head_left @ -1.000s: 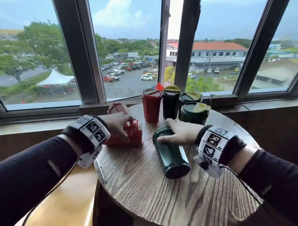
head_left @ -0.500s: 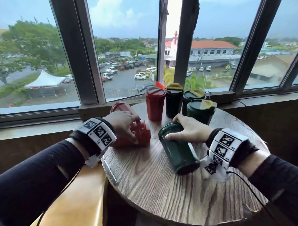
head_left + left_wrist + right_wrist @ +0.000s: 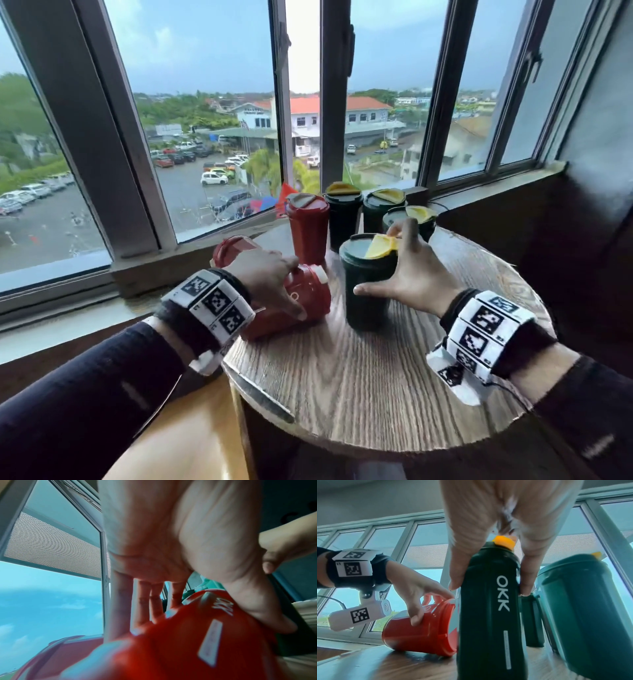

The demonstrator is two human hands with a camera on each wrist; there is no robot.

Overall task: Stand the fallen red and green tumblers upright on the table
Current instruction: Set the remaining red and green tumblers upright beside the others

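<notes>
A dark green tumbler [image 3: 366, 301] with a yellow lid flap stands upright on the round wooden table [image 3: 359, 387]. My right hand [image 3: 376, 262] grips its upper part, thumb on the near side and fingers [image 3: 527, 574] behind. In the right wrist view the green tumbler [image 3: 489, 615] reads "OKK". A red tumbler [image 3: 308, 301] lies on its side just left of it, lid toward the green one. My left hand [image 3: 298, 287] holds it from above, thumb in front, fingers [image 3: 145, 601] over the far side. A second red tumbler [image 3: 233, 248] lies behind it by the sill.
At the table's back stand an upright red tumbler [image 3: 308, 233] and three upright green tumblers [image 3: 342, 219] [image 3: 378, 212] [image 3: 416, 222]. Window frames and the sill [image 3: 154, 274] close off the back and left. A dark wall [image 3: 599, 222] is on the right.
The green tumbler, lying on its side earlier, has been raised upright by my right hand. My left hand has stayed on the lying red tumbler.
</notes>
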